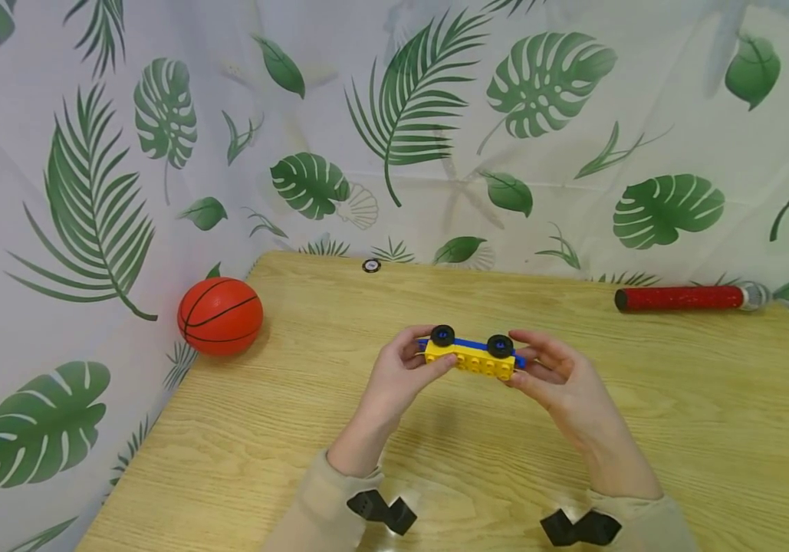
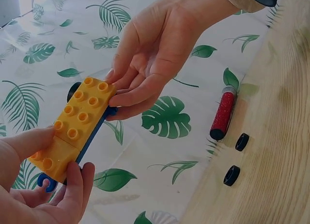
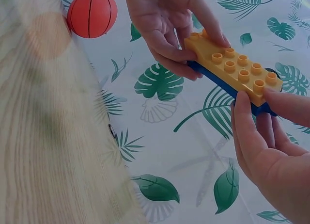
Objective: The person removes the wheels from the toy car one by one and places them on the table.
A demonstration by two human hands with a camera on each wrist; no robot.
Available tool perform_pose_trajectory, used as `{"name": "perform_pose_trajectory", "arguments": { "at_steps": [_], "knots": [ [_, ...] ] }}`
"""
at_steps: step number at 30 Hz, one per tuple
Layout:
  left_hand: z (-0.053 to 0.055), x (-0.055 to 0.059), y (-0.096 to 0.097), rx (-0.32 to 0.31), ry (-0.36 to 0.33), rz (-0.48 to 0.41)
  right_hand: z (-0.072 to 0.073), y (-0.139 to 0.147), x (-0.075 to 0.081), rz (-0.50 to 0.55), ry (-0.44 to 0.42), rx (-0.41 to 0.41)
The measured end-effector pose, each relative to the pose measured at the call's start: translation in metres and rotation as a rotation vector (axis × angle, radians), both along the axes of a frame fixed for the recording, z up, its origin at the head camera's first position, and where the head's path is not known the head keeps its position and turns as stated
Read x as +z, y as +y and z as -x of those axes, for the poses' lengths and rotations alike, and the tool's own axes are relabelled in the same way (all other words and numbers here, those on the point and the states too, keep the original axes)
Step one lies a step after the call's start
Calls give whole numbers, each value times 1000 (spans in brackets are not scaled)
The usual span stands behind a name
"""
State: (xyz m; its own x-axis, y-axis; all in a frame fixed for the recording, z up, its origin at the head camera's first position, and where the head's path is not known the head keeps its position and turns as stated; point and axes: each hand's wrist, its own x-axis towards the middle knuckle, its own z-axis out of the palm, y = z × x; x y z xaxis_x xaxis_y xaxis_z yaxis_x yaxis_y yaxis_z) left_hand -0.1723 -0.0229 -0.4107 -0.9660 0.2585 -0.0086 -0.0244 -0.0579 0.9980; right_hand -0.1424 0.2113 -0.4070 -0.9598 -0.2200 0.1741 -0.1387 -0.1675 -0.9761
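Note:
A toy car (image 1: 470, 355) of yellow studded bricks on a blue base is held up over the table on its side, studs facing the person. Two black wheels show along its upper edge in the head view. My left hand (image 1: 404, 372) grips one end, thumb on the yellow studs (image 2: 72, 133). The other end is pinched by my right hand (image 1: 567, 383), its thumb and fingertips at the yellow corner (image 3: 256, 93). At the end by my left hand, a blue hook (image 2: 47, 183) sticks out.
An orange ball (image 1: 220, 316) with black lines sits at the table's left edge. A round chip (image 1: 371, 265) lies at the back, and a red microphone (image 1: 684, 298) at the back right. Two black rings (image 2: 231, 175) appear over the table in the left wrist view.

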Motion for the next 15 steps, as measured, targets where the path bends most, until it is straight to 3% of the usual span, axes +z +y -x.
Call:
{"name": "perform_pose_trajectory", "arguments": {
  "at_steps": [9,15],
  "knots": [
    [2,2,2,24,21,-82,-1,-4,2,-37,-76,-36],
    [0,8,3,-30,-16,-216,-1,-6,1,-53,-58,-29]
  ]
}}
